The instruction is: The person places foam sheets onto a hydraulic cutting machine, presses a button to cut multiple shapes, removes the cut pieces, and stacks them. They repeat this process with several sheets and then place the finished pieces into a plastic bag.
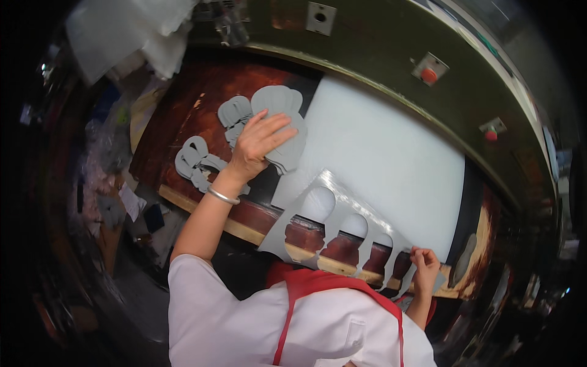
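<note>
- While left hand spreads atop gray cutouts, upper left, can't tell if gripping,
- right hand, lower right, pinches gray holed sheet.

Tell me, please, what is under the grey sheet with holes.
Through the holes: white board, dark red tabletop, pale wooden edge. What the grey sheet covers cannot be seen.

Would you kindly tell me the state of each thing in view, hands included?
Left hand: fingers laid over the grey stack.
Right hand: pinching the grey sheet.
Grey sheet: cut through with rounded openings, partly over the table edge.
White board: flat, partly covered by the sheet.
Smaller grey cutouts: piled left of the stack.
Red buttons: unclear whether pressed.
Bangle: on the left wrist.
</note>
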Demonstrator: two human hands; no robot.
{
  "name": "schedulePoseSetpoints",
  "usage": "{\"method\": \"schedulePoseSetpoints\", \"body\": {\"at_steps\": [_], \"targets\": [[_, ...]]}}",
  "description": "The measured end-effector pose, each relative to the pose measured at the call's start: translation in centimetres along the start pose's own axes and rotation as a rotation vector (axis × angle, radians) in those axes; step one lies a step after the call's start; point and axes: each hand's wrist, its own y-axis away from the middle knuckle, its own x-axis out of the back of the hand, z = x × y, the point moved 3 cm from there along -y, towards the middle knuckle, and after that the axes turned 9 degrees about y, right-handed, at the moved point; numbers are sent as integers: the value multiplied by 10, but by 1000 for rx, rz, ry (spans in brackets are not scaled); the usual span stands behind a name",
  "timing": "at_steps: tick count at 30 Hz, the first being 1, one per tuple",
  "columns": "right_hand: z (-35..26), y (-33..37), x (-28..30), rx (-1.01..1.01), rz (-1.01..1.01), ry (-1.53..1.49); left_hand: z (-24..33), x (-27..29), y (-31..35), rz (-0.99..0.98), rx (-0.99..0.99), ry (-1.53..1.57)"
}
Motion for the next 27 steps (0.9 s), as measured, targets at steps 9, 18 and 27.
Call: {"method": "schedulePoseSetpoints", "body": {"at_steps": [9,18,27], "targets": [[79,16,71,36,739,1006,8,-40,44,-592,304,-405],[111,20,88,-118,970,832,130,-84,141,-375,650,-38],[153,115,89,-16,1381,259,113,-124,142,-619,869,539]]}}
